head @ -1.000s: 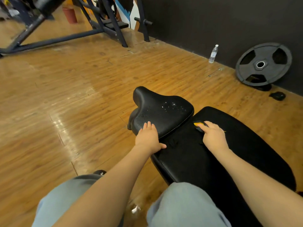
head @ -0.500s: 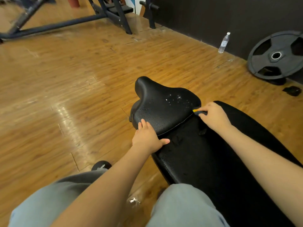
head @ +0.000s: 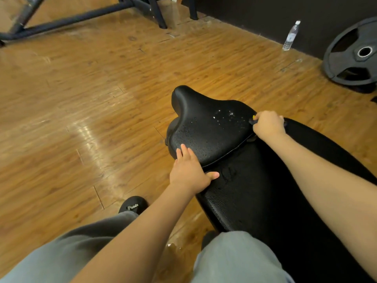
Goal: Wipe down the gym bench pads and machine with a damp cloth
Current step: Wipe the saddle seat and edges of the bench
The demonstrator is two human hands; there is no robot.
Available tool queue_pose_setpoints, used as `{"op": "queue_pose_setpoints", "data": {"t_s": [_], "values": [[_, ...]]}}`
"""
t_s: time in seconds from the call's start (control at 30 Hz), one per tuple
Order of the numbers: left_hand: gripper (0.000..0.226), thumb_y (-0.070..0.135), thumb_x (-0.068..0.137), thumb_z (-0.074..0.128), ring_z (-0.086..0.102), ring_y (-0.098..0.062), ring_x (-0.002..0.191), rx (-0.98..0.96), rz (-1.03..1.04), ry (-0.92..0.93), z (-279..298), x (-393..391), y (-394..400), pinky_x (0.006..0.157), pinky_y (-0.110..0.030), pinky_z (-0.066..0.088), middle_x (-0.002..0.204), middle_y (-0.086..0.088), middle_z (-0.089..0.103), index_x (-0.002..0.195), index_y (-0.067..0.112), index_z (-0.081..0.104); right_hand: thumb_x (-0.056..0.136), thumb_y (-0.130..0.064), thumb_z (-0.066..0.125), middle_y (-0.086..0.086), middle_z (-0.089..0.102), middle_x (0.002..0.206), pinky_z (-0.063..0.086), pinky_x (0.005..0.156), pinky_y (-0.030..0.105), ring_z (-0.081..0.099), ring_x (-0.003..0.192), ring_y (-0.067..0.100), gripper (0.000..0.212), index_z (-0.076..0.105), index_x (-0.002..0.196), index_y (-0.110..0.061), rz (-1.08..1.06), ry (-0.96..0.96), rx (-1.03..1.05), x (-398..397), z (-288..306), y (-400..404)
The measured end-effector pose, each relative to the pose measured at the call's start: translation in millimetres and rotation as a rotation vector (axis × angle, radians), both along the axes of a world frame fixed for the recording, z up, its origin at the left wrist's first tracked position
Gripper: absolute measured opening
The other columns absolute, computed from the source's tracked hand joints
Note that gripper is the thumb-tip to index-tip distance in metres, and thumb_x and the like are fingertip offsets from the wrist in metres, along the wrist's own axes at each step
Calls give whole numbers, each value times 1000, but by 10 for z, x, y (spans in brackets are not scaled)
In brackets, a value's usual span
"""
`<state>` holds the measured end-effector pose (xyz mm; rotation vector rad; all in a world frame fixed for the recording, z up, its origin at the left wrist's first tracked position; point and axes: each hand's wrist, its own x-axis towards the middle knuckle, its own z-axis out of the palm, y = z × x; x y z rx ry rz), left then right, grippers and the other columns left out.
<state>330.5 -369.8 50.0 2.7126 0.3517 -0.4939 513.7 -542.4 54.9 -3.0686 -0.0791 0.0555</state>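
Your left hand (head: 188,172) lies flat, bracing the wet seat pad (head: 208,127), while your right hand (head: 268,126) grips a black-yellow cloth (head: 253,120) at the seam to wipe it.

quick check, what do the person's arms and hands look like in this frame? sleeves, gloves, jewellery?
Both forearms are bare as far as the frame shows; no sleeve visible. Left hand and right hand wear no gloves. No rings, watch or wristband visible on either.

- Seat pad (head: 206,127): black textured vinyl-like cover, slight sheen, beaded with droplets.
- Back pad (head: 255,201): black, pebbled, matt.
- Floor (head: 81,99): glossy wood-look planks.
- Weight plate (head: 355,56): matt black, metal hub.
- Bottle (head: 290,36): clear plastic.
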Motion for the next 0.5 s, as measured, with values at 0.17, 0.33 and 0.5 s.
{"op": "queue_pose_setpoints", "data": {"t_s": [0.17, 0.33, 0.5], "values": [[107, 62, 86, 52, -9, -33, 145, -4, 8, 5, 9, -2, -19, 117, -38, 10, 156, -20, -13, 148, -4, -5, 91, -9, 50, 11, 64, 108, 41, 94, 37, 55, 106, 29, 26, 65, 112, -10, 161, 29, 28, -527, 108, 157], [107, 62, 86, 52, -9, -33, 145, 8, 12, 22, 24, 13, -37, 118, -39, 10, 156, -20, -14, 148, -4, -6, 90, -9, 49, 10, 64, 107, 43, 92, 35, 55, 106, 28, 26, 65, 111, -14, 293, 99, 170, -1025, 182, 393], [103, 61, 88, 48, -9, -34, 145, 27, -20, 50, 19, 30, 8, 116, -40, 12, 156, -20, -15, 149, -1, -7, 82, -9, 57, 10, 64, 96, 44, 75, 36, 58, 90, 31, 19, 56, 100, -16, 413, 173, 428, -1366, 54, 577]]}}
